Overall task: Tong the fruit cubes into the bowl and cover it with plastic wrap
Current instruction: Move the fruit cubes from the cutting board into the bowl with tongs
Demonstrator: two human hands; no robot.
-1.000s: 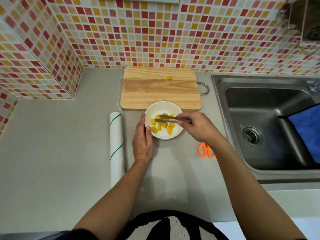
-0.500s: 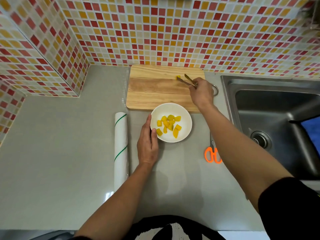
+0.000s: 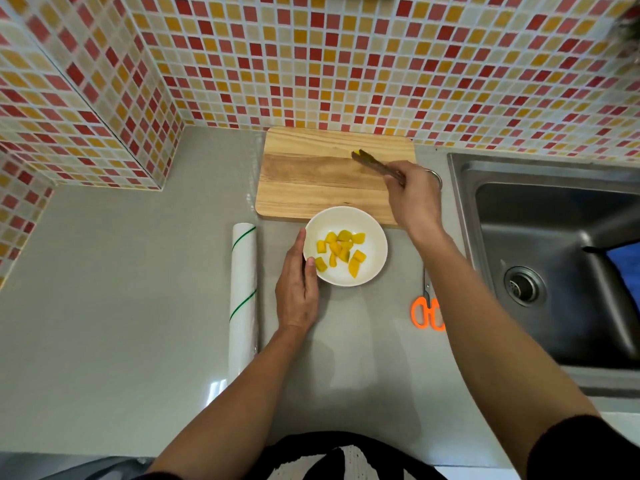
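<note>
A white bowl (image 3: 375, 233) with several yellow fruit cubes (image 3: 341, 249) sits on the grey counter just in front of the wooden cutting board (image 3: 311, 181). My left hand (image 3: 297, 285) rests against the bowl's left rim, thumb on the edge. My right hand (image 3: 414, 199) holds metal tongs (image 3: 375, 165) over the board's far right part. The tong tips are closed around a last yellow cube (image 3: 360, 154) there. A roll of plastic wrap (image 3: 244, 296) lies lengthwise to the left of the bowl.
Orange-handled scissors (image 3: 427, 308) lie on the counter right of the bowl, partly under my right forearm. A steel sink (image 3: 554, 258) with something blue in it fills the right side. Tiled walls close the back and left.
My right hand took the tongs from the bowl out to the board's far right, and the tips have now closed on the lone cube. The left hand stays at the bowl.
</note>
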